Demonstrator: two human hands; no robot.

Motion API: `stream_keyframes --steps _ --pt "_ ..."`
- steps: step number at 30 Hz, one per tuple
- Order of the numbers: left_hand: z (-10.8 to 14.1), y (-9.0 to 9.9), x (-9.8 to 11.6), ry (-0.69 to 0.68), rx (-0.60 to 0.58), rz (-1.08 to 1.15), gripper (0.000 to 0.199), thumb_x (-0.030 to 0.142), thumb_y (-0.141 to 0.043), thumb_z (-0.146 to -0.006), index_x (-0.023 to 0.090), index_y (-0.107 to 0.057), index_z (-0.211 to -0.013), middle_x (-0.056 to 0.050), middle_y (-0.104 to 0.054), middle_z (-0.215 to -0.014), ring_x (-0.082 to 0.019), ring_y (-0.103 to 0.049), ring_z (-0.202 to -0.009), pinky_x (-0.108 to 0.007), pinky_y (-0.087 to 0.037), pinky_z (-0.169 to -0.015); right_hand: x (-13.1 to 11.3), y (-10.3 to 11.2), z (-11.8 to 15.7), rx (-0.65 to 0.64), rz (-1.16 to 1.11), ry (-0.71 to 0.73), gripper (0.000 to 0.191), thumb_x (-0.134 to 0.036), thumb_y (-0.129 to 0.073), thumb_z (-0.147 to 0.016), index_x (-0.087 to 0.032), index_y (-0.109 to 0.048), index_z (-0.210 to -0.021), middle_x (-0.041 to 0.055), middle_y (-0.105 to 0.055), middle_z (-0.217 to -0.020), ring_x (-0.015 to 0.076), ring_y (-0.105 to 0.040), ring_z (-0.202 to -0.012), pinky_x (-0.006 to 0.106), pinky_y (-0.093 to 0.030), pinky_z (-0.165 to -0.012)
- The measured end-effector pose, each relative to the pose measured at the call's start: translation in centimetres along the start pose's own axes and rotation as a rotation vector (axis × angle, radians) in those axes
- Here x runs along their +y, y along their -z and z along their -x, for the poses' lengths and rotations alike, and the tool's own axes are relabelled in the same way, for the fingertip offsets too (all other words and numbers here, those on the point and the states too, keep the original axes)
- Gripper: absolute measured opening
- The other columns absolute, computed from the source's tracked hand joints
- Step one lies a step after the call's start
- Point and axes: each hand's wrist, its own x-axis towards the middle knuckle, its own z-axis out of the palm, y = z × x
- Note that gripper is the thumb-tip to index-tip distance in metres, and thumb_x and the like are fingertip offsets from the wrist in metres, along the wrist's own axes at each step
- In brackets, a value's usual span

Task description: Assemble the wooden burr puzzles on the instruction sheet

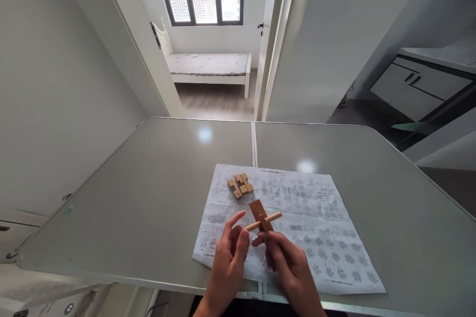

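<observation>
A flat brown wooden piece (256, 207) is crossed by a light round wooden rod (274, 216) above the printed sheet. My left hand (231, 252) has its thumb and fingers closed around the rod's left end. My right hand (284, 257) grips the lower end of the flat piece, its fingers hiding part of it. Beyond my hands, several small notched wooden blocks (240, 185) lie close together on the upper left part of the large white sheet (327, 242), which is covered in small diagrams.
The grey table (148, 208) has a seam (254, 143) down its middle. Behind it, a doorway shows a bed (208, 64) under a window. White walls stand at both sides, with a cabinet (412, 84) at the right.
</observation>
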Motion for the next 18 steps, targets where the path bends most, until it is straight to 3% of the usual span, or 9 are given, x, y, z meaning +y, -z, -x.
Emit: stream_keyframes --steps 8,15,18 --pt "-0.1 0.0 0.0 0.011 -0.007 -0.008 0.060 0.061 -0.053 -0.099 0.019 -0.050 -0.142 0.005 -0.039 -0.073 -0.012 -0.034 -0.062 -0.021 -0.033 -0.055 0.6 0.9 -0.1 0.311 -0.062 -0.174 0.041 -0.054 -0.057 -0.099 -0.018 -0.072 -0.113 0.0095 -0.076 -0.096 0.0149 -0.052 -0.058 0.028 -0.051 -0.057" --pt "0.3 0.0 0.7 0.032 0.004 -0.026 0.058 0.061 -0.053 -0.098 0.019 -0.053 -0.138 0.005 -0.037 -0.073 -0.013 -0.034 -0.062 -0.023 -0.033 -0.056 0.5 5.2 -1.5 0.466 -0.034 -0.240 0.042 -0.055 -0.064 -0.094 -0.020 -0.071 -0.115 0.0101 -0.077 -0.108 0.0156 -0.055 -0.067 0.029 -0.052 -0.065" --pt "0.2 0.1 0.4 0.030 0.010 -0.034 0.058 0.062 -0.054 -0.097 0.019 -0.055 -0.136 0.005 -0.038 -0.072 -0.013 -0.034 -0.061 -0.023 -0.033 -0.055 0.2 7.2 -2.6 0.510 -0.014 -0.231 0.042 -0.056 -0.066 -0.092 -0.020 -0.072 -0.111 0.0112 -0.077 -0.111 0.0149 -0.054 -0.066 0.028 -0.050 -0.062"
